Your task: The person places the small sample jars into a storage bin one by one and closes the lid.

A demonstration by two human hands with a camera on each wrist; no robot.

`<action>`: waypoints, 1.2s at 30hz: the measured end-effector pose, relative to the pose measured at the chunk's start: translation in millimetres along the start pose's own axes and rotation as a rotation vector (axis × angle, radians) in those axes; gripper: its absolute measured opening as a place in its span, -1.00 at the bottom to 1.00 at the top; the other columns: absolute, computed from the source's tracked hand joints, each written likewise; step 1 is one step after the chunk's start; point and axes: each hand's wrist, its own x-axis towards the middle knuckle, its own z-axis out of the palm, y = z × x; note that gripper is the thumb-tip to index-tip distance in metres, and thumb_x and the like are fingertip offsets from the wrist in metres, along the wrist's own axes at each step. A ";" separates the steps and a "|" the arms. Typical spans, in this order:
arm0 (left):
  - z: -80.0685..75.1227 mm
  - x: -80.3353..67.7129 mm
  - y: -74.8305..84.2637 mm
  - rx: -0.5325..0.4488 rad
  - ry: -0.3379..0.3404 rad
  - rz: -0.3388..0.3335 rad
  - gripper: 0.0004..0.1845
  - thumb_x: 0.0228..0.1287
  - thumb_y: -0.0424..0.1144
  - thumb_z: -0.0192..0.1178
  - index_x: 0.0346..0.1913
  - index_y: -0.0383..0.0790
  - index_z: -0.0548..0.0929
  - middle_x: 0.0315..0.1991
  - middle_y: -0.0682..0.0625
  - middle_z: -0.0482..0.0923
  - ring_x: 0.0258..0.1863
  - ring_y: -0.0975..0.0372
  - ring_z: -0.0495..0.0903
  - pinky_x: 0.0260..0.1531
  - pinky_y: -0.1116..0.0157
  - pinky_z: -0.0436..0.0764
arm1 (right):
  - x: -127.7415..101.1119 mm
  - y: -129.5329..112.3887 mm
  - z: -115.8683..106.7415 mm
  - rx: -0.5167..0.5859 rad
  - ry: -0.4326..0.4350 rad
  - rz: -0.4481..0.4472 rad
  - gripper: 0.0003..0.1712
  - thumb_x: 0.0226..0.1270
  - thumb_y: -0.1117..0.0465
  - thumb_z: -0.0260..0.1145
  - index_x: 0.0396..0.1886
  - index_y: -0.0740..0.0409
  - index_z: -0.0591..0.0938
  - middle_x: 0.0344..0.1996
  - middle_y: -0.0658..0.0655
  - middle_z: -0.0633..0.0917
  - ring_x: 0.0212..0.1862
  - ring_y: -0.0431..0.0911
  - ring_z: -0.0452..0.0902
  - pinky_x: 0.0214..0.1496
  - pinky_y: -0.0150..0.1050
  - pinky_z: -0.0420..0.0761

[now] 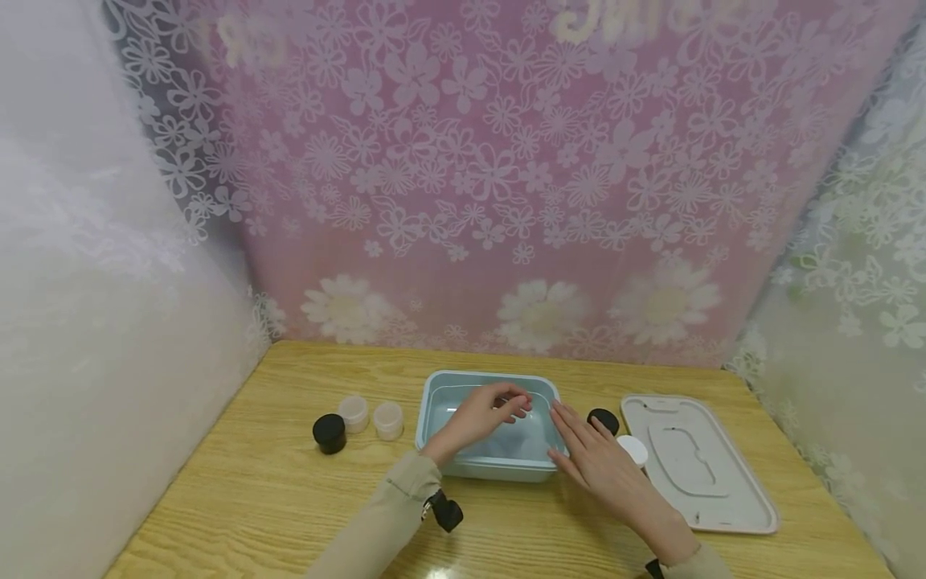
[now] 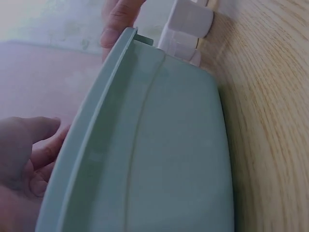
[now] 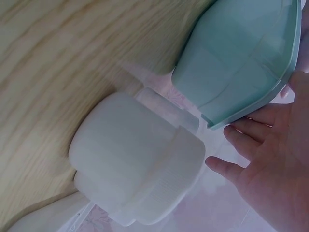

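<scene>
A light blue plastic basin [image 1: 499,465] sits on the wood-grain counter [image 1: 239,498], its near wall partly hidden by the left forearm. The left hand [image 1: 481,414] is over its interior, the grip relaxed, fingers loosely bent, with nothing seen in it; the left wrist view hides some fingertips behind the rim. The right hand [image 1: 596,462] lies along the basin's right end, its grip released, fingers straight, touching the rim. Whether the basin contains liquid is hard to make out. The right hand partly covers a white-lidded jar [image 1: 633,451] and a black-topped container [image 1: 604,420], near a pale rectangular lid [image 1: 745,490].
</scene>
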 end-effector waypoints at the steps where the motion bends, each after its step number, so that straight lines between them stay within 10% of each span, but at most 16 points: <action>1: -1.7 -0.7 -0.1 -0.021 0.012 0.007 -0.70 0.60 -0.10 0.04 0.13 -0.16 0.67 0.00 -0.09 0.71 0.01 -0.05 0.69 0.03 0.03 0.70 | 0.0 0.2 0.1 0.000 0.003 -0.001 -0.26 0.55 -0.07 0.18 0.51 0.31 0.34 0.49 0.25 0.37 0.49 0.11 0.29 0.40 0.24 0.39; 23: -62.9 -42.5 -7.4 -0.192 0.300 0.063 -0.59 0.60 -0.09 0.05 0.14 -0.39 0.63 0.02 -0.26 0.69 0.01 -0.05 0.70 0.04 0.10 0.71 | -0.3 -0.4 0.1 0.006 0.007 -0.009 -0.25 0.56 -0.07 0.17 0.52 0.32 0.31 0.50 0.25 0.34 0.50 0.12 0.27 0.42 0.23 0.38; 36: -120.3 -93.5 -23.5 -0.071 0.508 0.033 -0.67 0.57 -0.11 0.11 0.13 -0.28 0.66 0.01 -0.24 0.70 -0.01 0.03 0.72 0.00 0.23 0.73 | -0.3 -0.4 0.5 0.001 0.027 -0.014 -0.25 0.55 -0.08 0.18 0.50 0.33 0.34 0.49 0.24 0.36 0.48 0.11 0.31 0.39 0.24 0.40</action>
